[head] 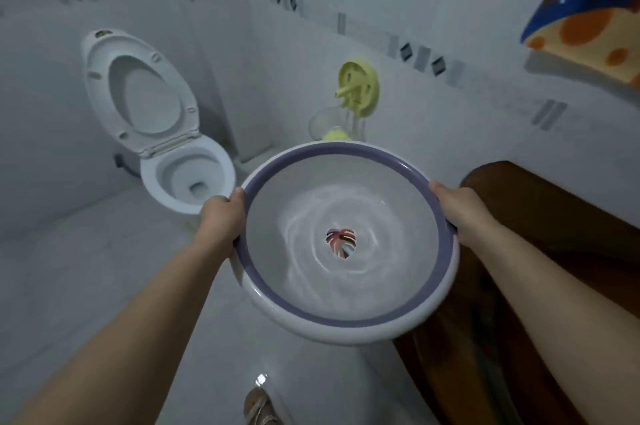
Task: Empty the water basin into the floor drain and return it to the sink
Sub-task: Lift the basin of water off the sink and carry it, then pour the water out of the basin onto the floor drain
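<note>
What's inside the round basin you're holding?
Swirling water lies in the basin, held by the left hand and right hand. A reddish leaf picture shows at the bottom. Whatever lies beneath is hidden.

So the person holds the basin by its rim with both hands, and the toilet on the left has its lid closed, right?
Not quite: the head view shows the toilet with its lid raised, not closed. The rest stands: the left hand and the right hand hold the basin by its rim.
</note>
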The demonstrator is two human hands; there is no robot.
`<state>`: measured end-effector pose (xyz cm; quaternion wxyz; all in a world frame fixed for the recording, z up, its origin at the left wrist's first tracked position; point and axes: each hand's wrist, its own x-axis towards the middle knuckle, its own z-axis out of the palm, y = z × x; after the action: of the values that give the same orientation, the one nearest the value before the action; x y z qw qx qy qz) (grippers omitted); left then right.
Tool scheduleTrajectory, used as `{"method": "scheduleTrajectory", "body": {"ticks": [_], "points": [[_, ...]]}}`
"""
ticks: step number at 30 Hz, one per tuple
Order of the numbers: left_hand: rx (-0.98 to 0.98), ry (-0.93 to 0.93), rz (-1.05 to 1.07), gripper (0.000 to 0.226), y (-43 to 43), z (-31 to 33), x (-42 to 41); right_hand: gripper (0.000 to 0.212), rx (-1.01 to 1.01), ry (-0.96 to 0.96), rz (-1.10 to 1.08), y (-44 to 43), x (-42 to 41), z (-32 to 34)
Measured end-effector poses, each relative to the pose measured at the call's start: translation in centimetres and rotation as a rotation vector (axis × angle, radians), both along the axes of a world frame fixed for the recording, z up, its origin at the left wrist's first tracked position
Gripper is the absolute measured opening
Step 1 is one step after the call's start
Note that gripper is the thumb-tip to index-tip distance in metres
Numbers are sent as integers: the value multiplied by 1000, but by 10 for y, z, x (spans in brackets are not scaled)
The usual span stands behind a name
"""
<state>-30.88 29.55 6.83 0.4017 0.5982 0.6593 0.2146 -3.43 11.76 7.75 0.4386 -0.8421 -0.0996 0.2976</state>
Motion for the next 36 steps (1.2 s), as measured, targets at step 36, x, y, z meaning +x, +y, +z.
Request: {"method": "scheduleTrajectory", "body": {"ticks": [36], "points": [[17,41,273,51,180,-320,-69,47,-79,-151,177,280,-28,-344]]}}
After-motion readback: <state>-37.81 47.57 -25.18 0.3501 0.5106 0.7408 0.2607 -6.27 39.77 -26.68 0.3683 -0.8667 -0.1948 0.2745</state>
